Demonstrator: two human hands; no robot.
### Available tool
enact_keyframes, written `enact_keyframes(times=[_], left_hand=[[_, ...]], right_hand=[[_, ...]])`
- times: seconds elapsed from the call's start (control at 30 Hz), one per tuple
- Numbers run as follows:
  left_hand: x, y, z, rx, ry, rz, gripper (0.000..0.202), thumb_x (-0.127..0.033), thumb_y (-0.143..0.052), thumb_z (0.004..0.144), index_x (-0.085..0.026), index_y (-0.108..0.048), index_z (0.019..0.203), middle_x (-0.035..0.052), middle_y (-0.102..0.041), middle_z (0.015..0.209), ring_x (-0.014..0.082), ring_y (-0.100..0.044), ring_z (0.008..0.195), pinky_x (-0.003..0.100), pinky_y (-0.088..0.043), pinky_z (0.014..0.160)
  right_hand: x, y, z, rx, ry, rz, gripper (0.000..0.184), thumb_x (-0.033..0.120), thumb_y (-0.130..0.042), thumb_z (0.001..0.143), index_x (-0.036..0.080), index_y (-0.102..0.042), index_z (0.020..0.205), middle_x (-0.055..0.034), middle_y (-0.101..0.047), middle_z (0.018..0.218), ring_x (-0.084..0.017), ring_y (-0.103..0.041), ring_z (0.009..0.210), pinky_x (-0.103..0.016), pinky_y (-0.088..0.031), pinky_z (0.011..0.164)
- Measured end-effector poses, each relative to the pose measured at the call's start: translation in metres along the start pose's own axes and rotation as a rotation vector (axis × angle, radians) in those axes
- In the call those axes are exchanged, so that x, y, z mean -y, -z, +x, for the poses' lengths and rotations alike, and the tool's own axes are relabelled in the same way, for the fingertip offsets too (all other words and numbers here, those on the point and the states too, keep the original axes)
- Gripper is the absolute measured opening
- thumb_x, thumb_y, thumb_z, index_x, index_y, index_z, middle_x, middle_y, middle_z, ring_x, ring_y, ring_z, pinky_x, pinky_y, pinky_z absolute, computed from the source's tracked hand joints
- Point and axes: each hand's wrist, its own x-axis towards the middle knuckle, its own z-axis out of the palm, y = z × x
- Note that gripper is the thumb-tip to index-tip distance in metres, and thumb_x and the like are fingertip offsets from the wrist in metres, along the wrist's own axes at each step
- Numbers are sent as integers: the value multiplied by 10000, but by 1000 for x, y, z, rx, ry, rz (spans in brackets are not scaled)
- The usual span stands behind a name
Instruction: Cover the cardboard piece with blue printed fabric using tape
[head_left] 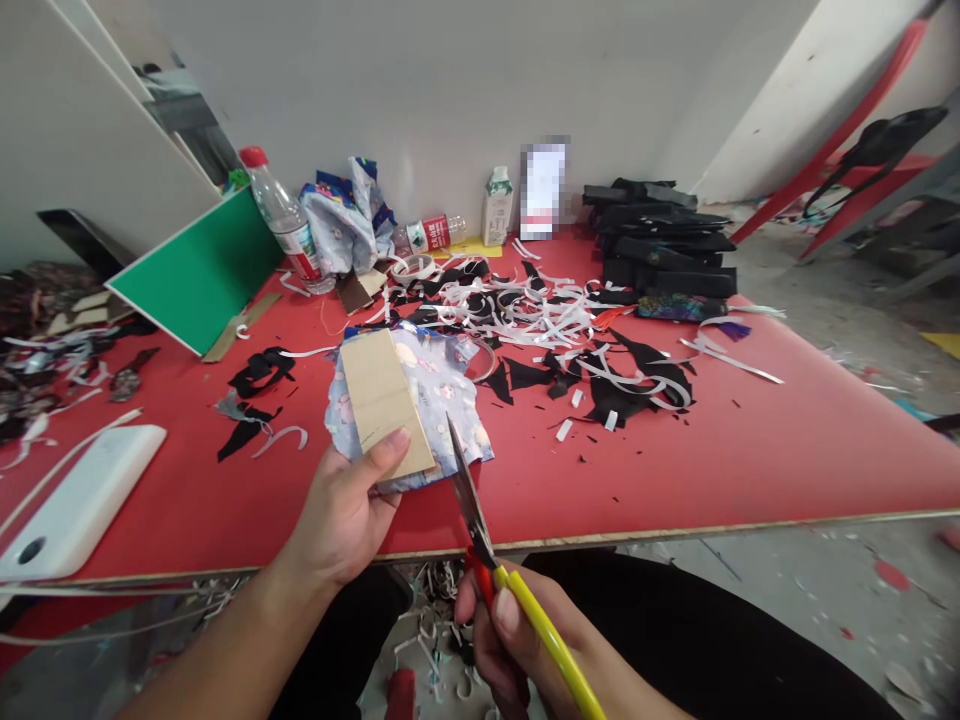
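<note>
My left hand (346, 510) pinches a tan cardboard template (382, 402) laid on a piece of pale blue patterned fabric (442, 395), thumb on top, holding both just above the red table (750, 450). My right hand (510, 630) grips scissors (471, 500) with yellow and red handles. Their blades point up toward the fabric's lower right edge, beside the cardboard.
Black fabric scraps and white strips (540, 330) litter the table's middle. A stack of black pieces (660, 245) sits at the back right. Water bottles (285, 220), a carton (496, 205), bunched blue fabric (345, 215), a green board (199, 275) and a white device (79, 500) stand around.
</note>
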Motion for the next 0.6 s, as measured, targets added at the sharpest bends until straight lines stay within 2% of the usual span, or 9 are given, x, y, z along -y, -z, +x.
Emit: enact_keyframes(times=[0.17, 0.33, 0.5, 0.6], left_hand=[[-1, 0, 0, 15, -2, 7, 755, -235, -843, 823, -293, -560, 1520, 58, -784, 1300, 304, -721, 1240, 305, -641, 961], [-2, 0, -1, 19, 2, -10, 729, -231, -847, 816, -276, -589, 1496, 63, -807, 1234, 291, -766, 1143, 270, -664, 865], [-3, 1, -4, 99, 0, -20, 751, -230, -872, 789, -262, -596, 1487, 65, -823, 1162, 286, -783, 1094, 288, -668, 882], [-2, 1, -6, 171, 21, -42, 731, -229, -868, 796, -245, -604, 1478, 73, -836, 1074, 278, -806, 1007, 303, -677, 862]], right_hand=[[2, -4, 0, -23, -24, 62, 730, 946, -567, 765, 234, -436, 858, 123, -354, 524, -51, -273, 461, -209, -238, 450], [6, -4, -1, -22, -34, 77, 727, 930, -622, 740, 240, -399, 793, 127, -338, 513, -35, -278, 441, -211, -220, 466], [6, -2, -3, 28, 32, 2, 763, 938, -519, 811, 188, -507, 950, 69, -451, 619, -64, -363, 528, -216, -304, 528], [8, -1, -5, 37, 74, -25, 766, 922, -473, 855, 175, -514, 1020, 64, -452, 646, -79, -383, 567, -231, -356, 582]])
